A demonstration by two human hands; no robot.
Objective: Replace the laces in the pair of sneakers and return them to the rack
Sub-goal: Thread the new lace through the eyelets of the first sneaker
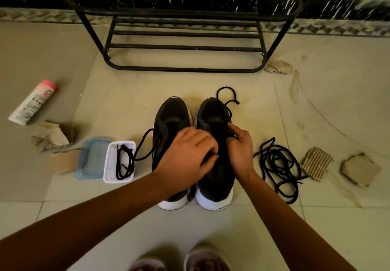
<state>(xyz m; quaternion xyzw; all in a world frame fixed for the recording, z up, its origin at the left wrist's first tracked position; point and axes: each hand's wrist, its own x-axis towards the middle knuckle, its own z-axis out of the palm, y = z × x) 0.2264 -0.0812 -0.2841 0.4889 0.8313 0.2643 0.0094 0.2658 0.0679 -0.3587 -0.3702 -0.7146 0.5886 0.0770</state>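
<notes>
Pinching the lace on the right sneaker — floor, before the rack — your right hand holds; left hand curls beside it, grip unclear. Tug unevenly and an end slips free.

Pair: left sneaker and right sneaker, black uppers, white soles, upright on the floor, side by side, toes toward the rack.

Left sneaker: a black side lace trails off its left side toward a white container just beside it.

Right sneaker: a black toe lace loops out past the toe. The right hand pinches it at the eyelets.

Loose laces: black, tangled on the floor right of the pair.

Rack: black metal, upright, beyond the toes.
</notes>
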